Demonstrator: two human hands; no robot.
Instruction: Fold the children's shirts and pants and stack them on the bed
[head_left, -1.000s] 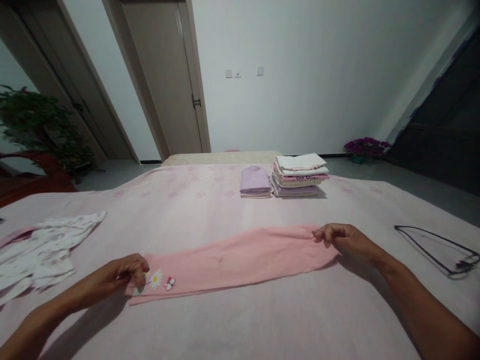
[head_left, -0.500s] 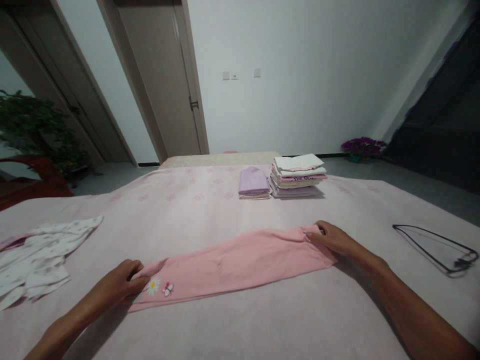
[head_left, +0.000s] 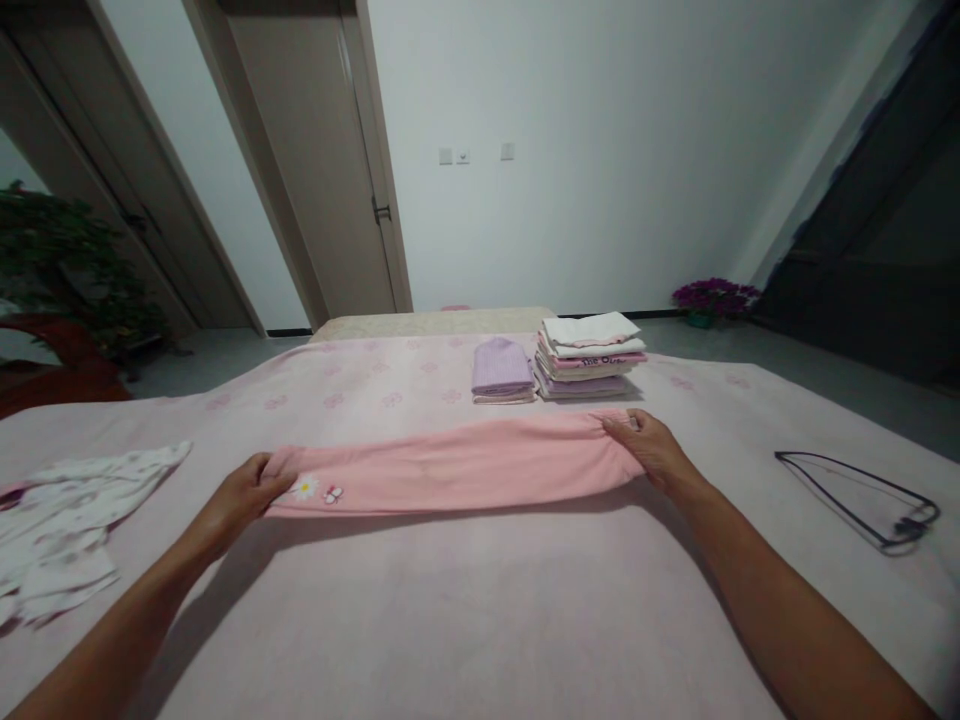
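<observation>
A pair of pink pants (head_left: 450, 465), folded lengthwise, stretches level between my two hands, lifted a little above the bed and casting a shadow. My left hand (head_left: 244, 500) pinches the leg-hem end, close to a white daisy and a butterfly decoration. At the gathered waist end, my right hand (head_left: 649, 450) is closed on the fabric. Behind the pants stand a folded purple garment (head_left: 502, 368) on a small pile and a taller stack of folded clothes (head_left: 589, 358) with a white piece on top.
The pink floral bedsheet (head_left: 480, 620) spreads under everything. At left lies a crumpled white spotted garment (head_left: 75, 520). A black wire-like frame (head_left: 862, 495) rests at the right. Beyond the bed are a door (head_left: 307, 150) and a pot of purple flowers (head_left: 712, 300).
Both hands have raised the pink pants off the bed and moved them away from me, pulling them straighter. The camera view has shifted slightly.
</observation>
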